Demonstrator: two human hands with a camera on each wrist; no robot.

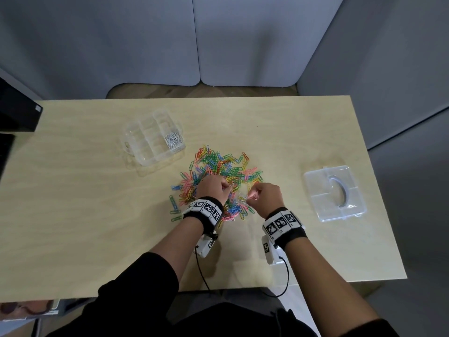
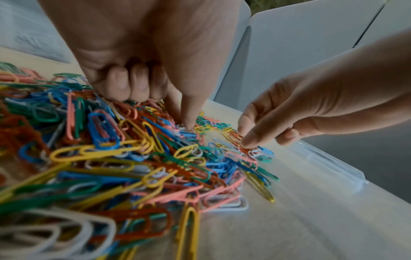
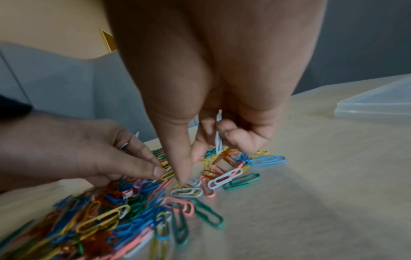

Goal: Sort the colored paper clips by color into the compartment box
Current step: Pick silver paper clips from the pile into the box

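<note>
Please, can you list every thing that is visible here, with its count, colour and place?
Clear plastic compartment box: one, far left of the pile.
White paper clips: a small heap, in one compartment of the box.
Mixed coloured paper clips: too many to count, piled mid-table.
Clear plastic lid: one, right side of the table.
Light wooden table: one.
Left hand: on the pile.
Right hand: fingers hold a white clip.

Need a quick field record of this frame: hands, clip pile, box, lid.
left hand: over the pile, fingertips down among the clips
right hand: holds white clips in curled fingers, thumb tip down at the pile edge
clip pile: mixed colours, loose at table centre
compartment box: open, far left of pile; white clips in one compartment
lid: flat on table, right of pile
</note>
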